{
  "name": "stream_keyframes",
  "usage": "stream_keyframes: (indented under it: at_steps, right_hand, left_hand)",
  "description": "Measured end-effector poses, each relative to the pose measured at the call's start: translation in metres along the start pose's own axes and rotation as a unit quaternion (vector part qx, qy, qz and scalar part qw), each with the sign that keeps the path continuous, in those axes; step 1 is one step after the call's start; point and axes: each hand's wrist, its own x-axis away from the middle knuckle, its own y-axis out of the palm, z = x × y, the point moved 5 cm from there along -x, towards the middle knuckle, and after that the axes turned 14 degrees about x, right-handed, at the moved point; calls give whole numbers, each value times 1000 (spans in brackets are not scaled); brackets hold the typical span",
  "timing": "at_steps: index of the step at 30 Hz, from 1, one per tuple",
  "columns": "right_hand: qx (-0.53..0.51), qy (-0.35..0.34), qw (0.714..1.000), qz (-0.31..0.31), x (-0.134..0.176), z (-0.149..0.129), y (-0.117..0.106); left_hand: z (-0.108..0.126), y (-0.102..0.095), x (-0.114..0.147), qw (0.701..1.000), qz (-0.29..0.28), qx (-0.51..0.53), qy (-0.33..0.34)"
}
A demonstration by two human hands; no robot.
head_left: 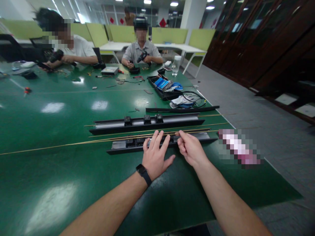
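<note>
Apparently partway: the left hand spreads wide over the near rail, the right hand pinches a thin rod, seemingly unfitted; black blocks already sit in the far rail beyond.

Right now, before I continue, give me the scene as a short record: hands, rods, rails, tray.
Left hand: open, fingers spread over the near rail
Right hand: curled, fingertips at the rods; grip unclear
Rods: thin, gold-coloured, several, running lengthwise beside the rails
Far rail: black-edged, three black blocks along it
Tray: black, beyond the far rail, holding blue items
</note>
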Motion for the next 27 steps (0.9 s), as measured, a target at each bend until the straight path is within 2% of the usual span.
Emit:
stream_keyframes:
  at_steps: [4, 9, 15, 21, 27]
  right_hand:
    - [-17, -12, 999, 41, -1, -2, -6]
    - [9, -7, 1000, -7, -1, 0, 1]
    - [-11, -11, 999, 40, -2, 0, -5]
    - [9, -4, 1000, -12, -1, 0, 0]
    - [-1, 2, 1000, -1, 1, -3, -3]
  left_hand:
    - [0, 0, 0, 1000, -2, 2, 2]
    - [1, -1, 0, 1000, 2, 1, -2]
    - [1, -2, -1, 1000, 2, 4, -2]
    - [1, -2, -1, 1000, 1, 3, 0]
    - [2, -2, -1, 1000, -3, 2, -3]
